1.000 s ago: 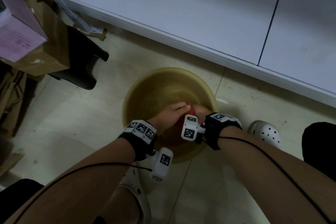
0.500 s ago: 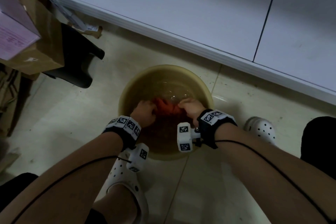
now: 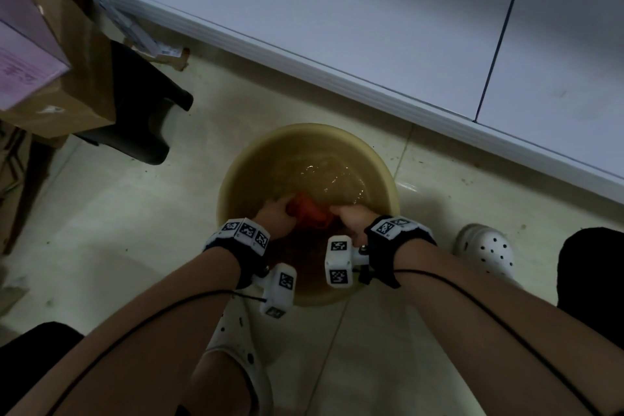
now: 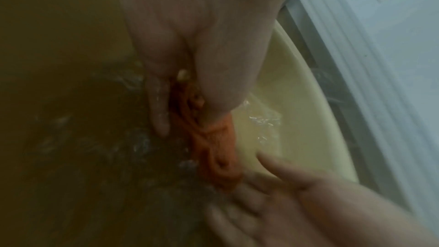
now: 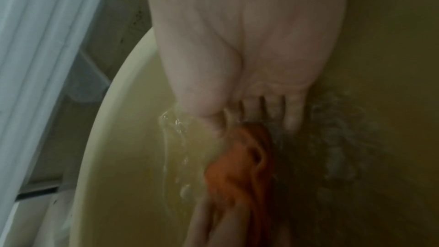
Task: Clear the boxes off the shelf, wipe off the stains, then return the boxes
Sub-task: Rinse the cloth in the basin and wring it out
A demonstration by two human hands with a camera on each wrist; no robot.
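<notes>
Cloth [image 3: 309,214]: orange, bunched, half in murky water inside basin [image 3: 233,179] on floor [image 3: 111,223], below shelf [image 3: 337,20]. I see left hand [image 3: 275,219] gripping cloth's left end, fingers curled round it. Right hand [image 3: 351,221] grips right end, fingers curled on cloth. Cloth spans between both hands. Boxes [image 3: 44,54] stacked at left, well apart from basin. I note white shoes [image 3: 486,252] beside basin.

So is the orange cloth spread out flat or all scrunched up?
Scrunched up. The orange cloth is bunched into twisted folds between the left hand and right hand, which both hold it in the basin's water.
</notes>
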